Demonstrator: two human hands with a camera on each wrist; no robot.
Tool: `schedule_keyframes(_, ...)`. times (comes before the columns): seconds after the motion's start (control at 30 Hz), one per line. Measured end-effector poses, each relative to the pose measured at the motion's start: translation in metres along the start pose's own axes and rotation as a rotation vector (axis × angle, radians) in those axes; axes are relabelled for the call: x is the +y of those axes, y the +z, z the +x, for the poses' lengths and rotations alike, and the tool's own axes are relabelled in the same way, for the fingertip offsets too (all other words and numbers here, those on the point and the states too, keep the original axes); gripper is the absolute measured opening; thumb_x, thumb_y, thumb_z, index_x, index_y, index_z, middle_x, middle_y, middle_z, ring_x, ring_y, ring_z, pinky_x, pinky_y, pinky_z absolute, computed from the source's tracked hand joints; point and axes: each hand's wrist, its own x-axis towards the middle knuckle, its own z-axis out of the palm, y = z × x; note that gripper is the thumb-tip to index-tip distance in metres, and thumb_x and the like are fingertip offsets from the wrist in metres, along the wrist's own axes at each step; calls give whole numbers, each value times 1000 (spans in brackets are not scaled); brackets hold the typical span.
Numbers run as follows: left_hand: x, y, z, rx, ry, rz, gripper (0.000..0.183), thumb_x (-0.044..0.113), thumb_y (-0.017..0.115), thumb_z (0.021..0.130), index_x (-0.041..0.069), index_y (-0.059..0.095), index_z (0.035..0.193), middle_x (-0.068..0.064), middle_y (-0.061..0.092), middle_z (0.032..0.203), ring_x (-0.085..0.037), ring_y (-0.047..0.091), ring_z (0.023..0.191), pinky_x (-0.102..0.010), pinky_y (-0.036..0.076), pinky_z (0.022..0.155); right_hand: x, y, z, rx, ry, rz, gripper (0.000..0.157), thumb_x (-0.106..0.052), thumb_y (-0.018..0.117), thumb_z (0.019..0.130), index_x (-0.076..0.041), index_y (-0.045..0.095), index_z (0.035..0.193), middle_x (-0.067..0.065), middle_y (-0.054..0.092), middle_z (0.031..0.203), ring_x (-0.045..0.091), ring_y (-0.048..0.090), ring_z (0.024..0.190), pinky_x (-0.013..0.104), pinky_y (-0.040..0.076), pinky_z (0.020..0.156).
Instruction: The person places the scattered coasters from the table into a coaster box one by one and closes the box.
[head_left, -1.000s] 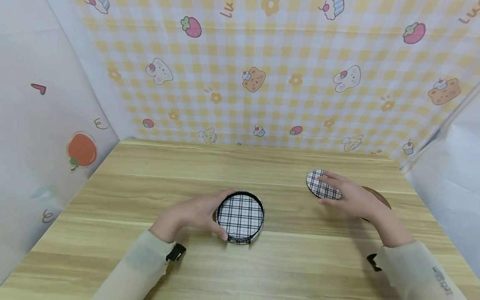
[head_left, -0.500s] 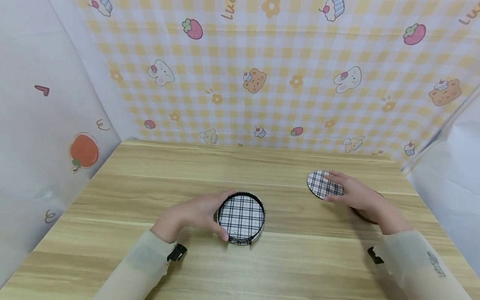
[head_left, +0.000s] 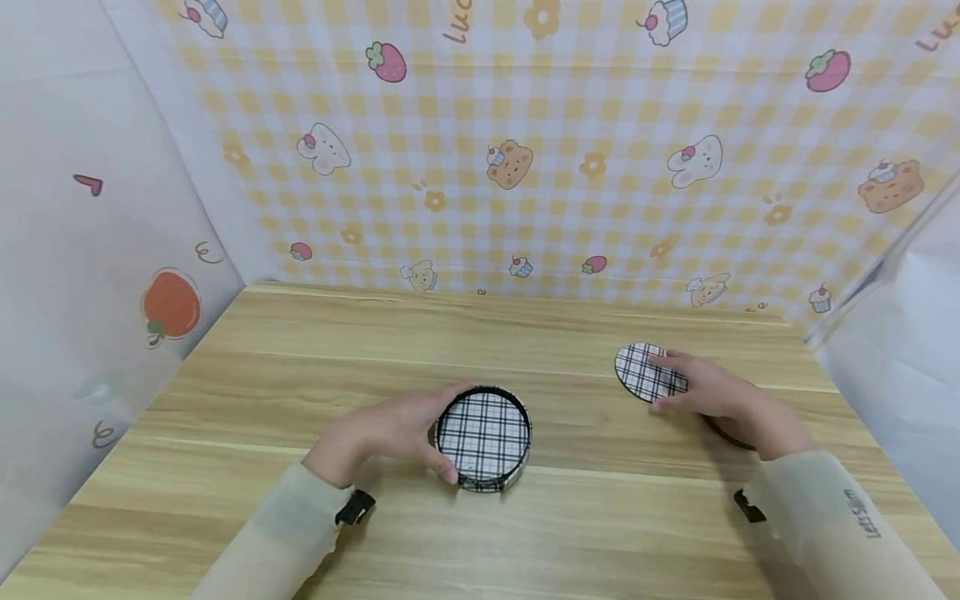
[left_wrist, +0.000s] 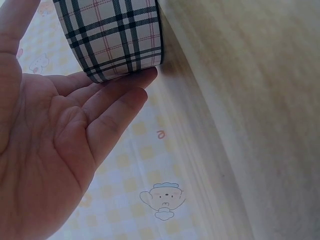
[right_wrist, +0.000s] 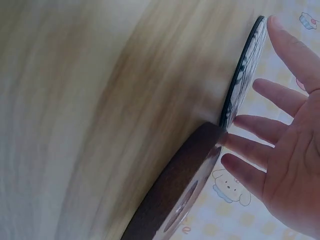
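Note:
My left hand (head_left: 393,425) grips a round plaid box (head_left: 483,437) with a dark inner rim, thumb on its near side and fingers round the back. In the left wrist view, fingertips lie along the plaid side wall (left_wrist: 117,40). On the right, a thin round plaid coaster (head_left: 639,369) lies on the table. Over its right part my right hand (head_left: 708,389) spreads its fingers. Beneath that hand is a thick brown disc (right_wrist: 172,182), mostly hidden in the head view. Its edge meets the coaster's edge in the right wrist view, the fingers extended beside both.
The wooden table (head_left: 570,533) runs back to a yellow checked cloth (head_left: 555,108) with cartoon prints. White sheets stand at the left side (head_left: 60,275) and the right side (head_left: 915,325).
The brown disc has slid left under my right hand, towards the plaid coaster. My right hand has shifted slightly right over the coaster. The left hand and box stay in place.

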Motion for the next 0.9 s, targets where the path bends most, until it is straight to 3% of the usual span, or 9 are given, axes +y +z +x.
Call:
schedule_keyframes(0.43, -1, 0, 0, 1, 1, 1, 119, 38, 92, 64, 12, 24, 157, -8, 46, 152, -25, 50, 132, -48, 40, 113, -3, 4, 7, -5, 1, 16, 82, -37, 80, 81, 8, 46, 142, 47, 23, 149, 66, 29, 132, 73, 31, 106)
schedule_keyframes(0.67, 0, 0, -1, 1, 1, 2, 119, 38, 92, 64, 12, 23, 157, -8, 46, 151, -26, 50, 132, -49, 40, 112, -3, 8, 11, 52, 7, -20, 76, -34, 80, 82, 7, 48, 137, 41, 46, 138, 56, 50, 122, 65, 43, 101)
schedule_keyframes(0.9, 0, 0, -1, 4, -5, -4, 118, 37, 92, 65, 12, 24, 157, -8, 45, 152, -26, 49, 133, -48, 40, 113, -5, 8, 14, 74, 28, -59, 73, -35, 80, 81, 6, 51, 134, 37, 55, 132, 51, 56, 118, 62, 46, 98)
